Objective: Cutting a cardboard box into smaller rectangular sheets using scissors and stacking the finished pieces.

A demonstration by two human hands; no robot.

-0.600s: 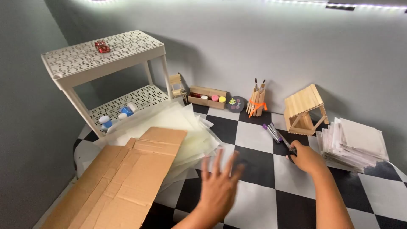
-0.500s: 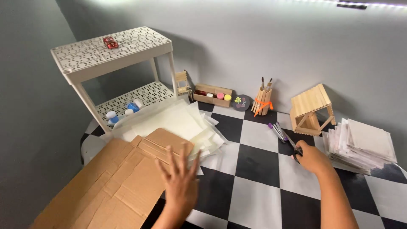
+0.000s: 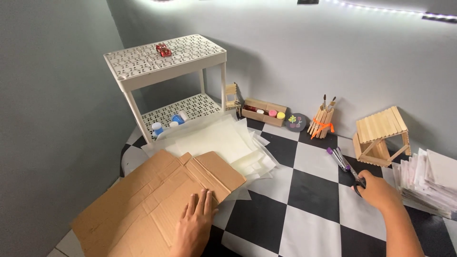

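Your left hand (image 3: pixel 193 228) lies flat, fingers released, on the cardboard (image 3: pixel 157 204); right of the cardboard, your right hand (image 3: pixel 376 190) grips the scissors (image 3: pixel 345 164), so cutting should need them brought across.

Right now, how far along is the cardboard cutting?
Done: the flattened cardboard lies spread on the checkered floor, beside the translucent sheets. In hand: the left hand presses flat on the cardboard, and the right hand grips the scissors, which rest on the floor. Left: no cut shows in the cardboard; the blades are well away from it.
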